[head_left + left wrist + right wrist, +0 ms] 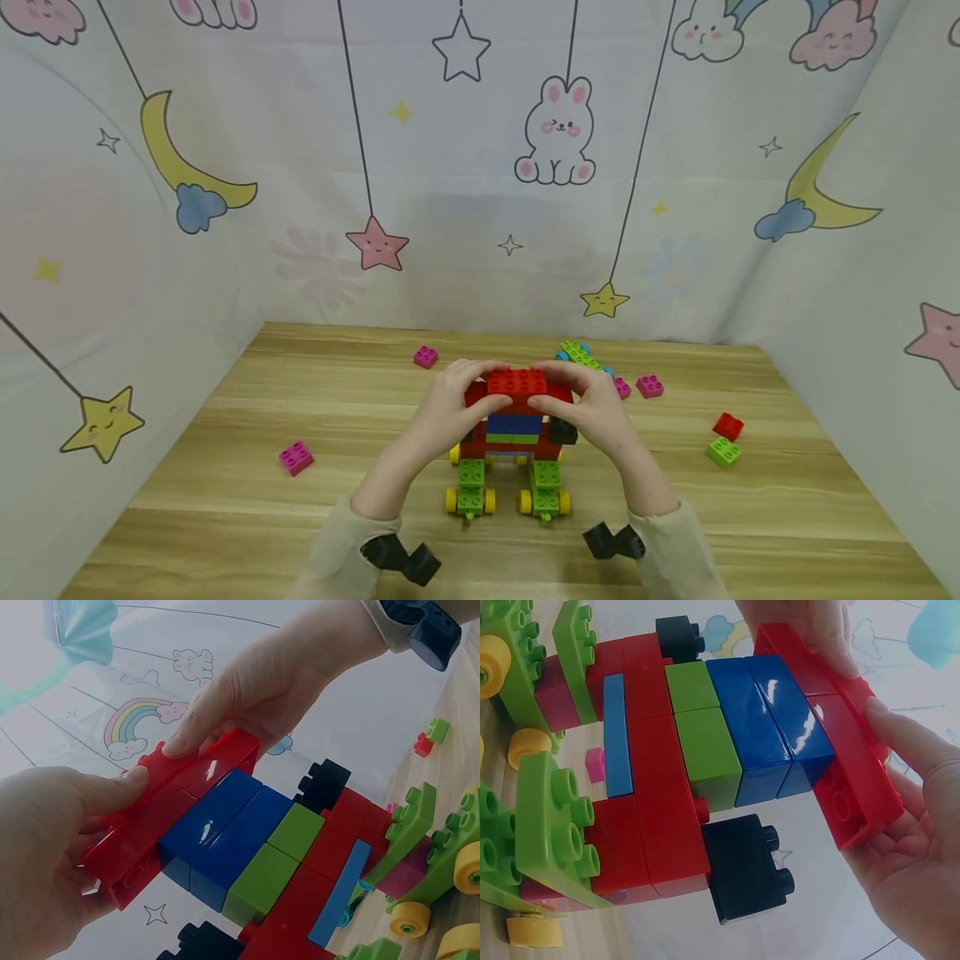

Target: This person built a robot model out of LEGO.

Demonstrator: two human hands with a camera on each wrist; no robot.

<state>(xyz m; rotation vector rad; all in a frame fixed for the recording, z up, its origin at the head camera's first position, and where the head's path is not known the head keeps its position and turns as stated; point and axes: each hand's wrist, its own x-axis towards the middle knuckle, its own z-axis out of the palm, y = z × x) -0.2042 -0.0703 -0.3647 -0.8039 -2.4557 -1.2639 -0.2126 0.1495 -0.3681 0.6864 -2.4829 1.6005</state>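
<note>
A block figure stands on the table, with green wheeled bases [471,492], red lower blocks [660,787], a green layer [262,881], blue bricks [513,424] and black bricks [746,859] at the sides. At its top lies a long red brick [517,382] over wider red bricks [161,817] that stick out to both sides. My left hand [452,398] grips the red top at its left end, thumb in front and fingers behind. Gripping the right end the same way is my right hand [596,408]. Both thumbs press the upper red brick close together.
Pink bricks [296,457] lie left and behind. A green piece with blue wheels [581,356] sits behind my right hand. Toward the right are a red brick [728,426] and a green brick [723,452]. A patterned curtain [480,208] hangs behind the wooden table [225,533].
</note>
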